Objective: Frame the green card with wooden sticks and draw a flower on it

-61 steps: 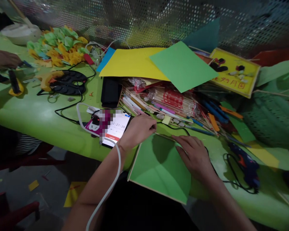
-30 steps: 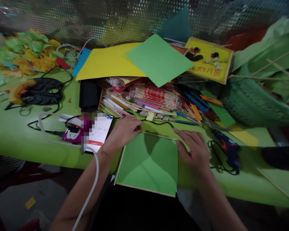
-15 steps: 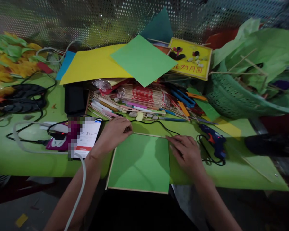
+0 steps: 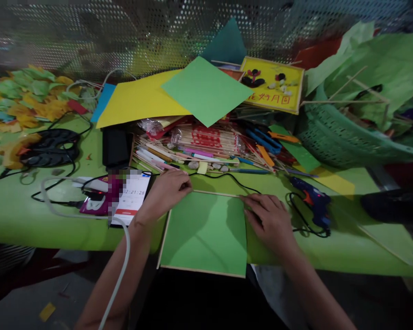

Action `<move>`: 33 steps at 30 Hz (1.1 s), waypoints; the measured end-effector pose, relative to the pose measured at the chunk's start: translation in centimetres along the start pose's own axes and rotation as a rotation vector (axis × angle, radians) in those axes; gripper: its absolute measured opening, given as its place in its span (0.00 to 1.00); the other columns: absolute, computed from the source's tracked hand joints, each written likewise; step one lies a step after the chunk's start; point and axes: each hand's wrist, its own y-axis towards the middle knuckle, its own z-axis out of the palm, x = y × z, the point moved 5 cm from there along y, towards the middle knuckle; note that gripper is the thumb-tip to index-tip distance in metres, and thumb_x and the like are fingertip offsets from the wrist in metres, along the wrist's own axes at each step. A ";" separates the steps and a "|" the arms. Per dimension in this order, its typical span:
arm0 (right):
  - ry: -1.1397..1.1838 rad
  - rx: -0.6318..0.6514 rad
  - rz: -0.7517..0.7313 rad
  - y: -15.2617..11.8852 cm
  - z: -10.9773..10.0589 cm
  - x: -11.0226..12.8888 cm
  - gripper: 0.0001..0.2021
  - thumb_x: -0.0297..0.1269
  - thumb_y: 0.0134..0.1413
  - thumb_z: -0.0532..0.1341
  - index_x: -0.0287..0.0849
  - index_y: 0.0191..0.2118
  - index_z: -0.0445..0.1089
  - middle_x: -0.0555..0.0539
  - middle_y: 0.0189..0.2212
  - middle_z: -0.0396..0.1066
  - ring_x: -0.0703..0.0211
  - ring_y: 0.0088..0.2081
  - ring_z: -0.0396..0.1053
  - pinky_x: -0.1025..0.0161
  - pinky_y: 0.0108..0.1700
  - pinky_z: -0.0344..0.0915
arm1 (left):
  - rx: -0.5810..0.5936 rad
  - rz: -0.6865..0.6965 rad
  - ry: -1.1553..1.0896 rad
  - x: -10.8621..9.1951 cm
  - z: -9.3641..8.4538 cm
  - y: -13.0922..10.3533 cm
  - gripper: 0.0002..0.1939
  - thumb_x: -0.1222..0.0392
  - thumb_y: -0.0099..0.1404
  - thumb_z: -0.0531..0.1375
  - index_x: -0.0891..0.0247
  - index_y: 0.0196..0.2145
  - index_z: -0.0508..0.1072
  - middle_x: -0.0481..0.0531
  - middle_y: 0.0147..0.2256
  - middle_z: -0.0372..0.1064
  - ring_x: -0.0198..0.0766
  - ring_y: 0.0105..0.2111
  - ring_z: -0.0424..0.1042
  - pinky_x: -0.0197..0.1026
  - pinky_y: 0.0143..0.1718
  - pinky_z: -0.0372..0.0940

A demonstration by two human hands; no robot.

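A green sheet of card lies in front of me, its near edge jutting past the table edge. Thin wooden sticks run along its left and near edges. Another thin wooden stick lies along the far edge. My left hand is closed at the left end of this stick, fingers curled down. At its right end, my right hand pinches the stick between thumb and fingertips at the card's far right corner. The right edge of the card shows no stick.
A blue glue gun lies to the right, its cord beside it. Left are a phone, a purple power strip and a white cable. Behind lie bundled sticks, pens, a box cutter and coloured card. A green basket stands far right.
The whole view has shifted slightly, so the table things appear further right. Both hands keep their places on the stick at the card's far edge.
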 end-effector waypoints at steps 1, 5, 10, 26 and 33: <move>0.021 -0.026 -0.010 0.0 -0.1 0.0 0.16 0.34 0.68 0.59 0.45 0.58 0.74 0.42 0.48 0.77 0.48 0.48 0.71 0.52 0.46 0.64 | -0.035 -0.002 -0.002 -0.2 -0.4 -0.1 0.06 0.64 0.68 0.59 0.61 0.34 0.77 0.53 0.39 0.79 0.46 0.47 0.76 0.48 0.53 0.65; 0.106 -0.189 -0.061 -0.3 -1.0 -0.4 0.17 0.30 0.65 0.61 0.46 0.58 0.73 0.43 0.47 0.78 0.49 0.47 0.73 0.51 0.49 0.65 | -0.181 -0.076 0.059 -1.2 -2.3 -1.6 0.11 0.60 0.74 0.56 0.60 0.44 0.79 0.53 0.45 0.80 0.45 0.47 0.76 0.48 0.52 0.65; 0.144 -0.322 -0.067 -0.8 -1.8 -1.1 0.13 0.28 0.63 0.63 0.45 0.52 0.75 0.43 0.42 0.79 0.50 0.43 0.75 0.52 0.49 0.66 | -0.188 -0.126 0.264 -2.9 -2.0 -5.5 0.18 0.59 0.76 0.53 0.59 0.60 0.73 0.55 0.57 0.75 0.48 0.56 0.72 0.53 0.56 0.64; 0.207 -0.296 -0.049 -1.4 -2.0 -1.2 0.12 0.32 0.64 0.63 0.46 0.51 0.76 0.43 0.42 0.79 0.48 0.44 0.75 0.50 0.49 0.66 | 0.006 -0.172 0.337 -5.0 2.8 -8.2 0.33 0.44 0.77 0.51 0.61 0.72 0.54 0.58 0.70 0.55 0.49 0.71 0.55 0.63 0.73 0.37; 0.219 -0.285 -0.053 -1.3 -2.2 -1.0 0.12 0.31 0.65 0.62 0.47 0.52 0.75 0.43 0.43 0.79 0.48 0.44 0.75 0.50 0.49 0.66 | 0.011 -0.191 0.311 -4.9 2.8 -8.1 0.30 0.47 0.77 0.52 0.59 0.71 0.57 0.57 0.69 0.58 0.48 0.69 0.58 0.63 0.74 0.35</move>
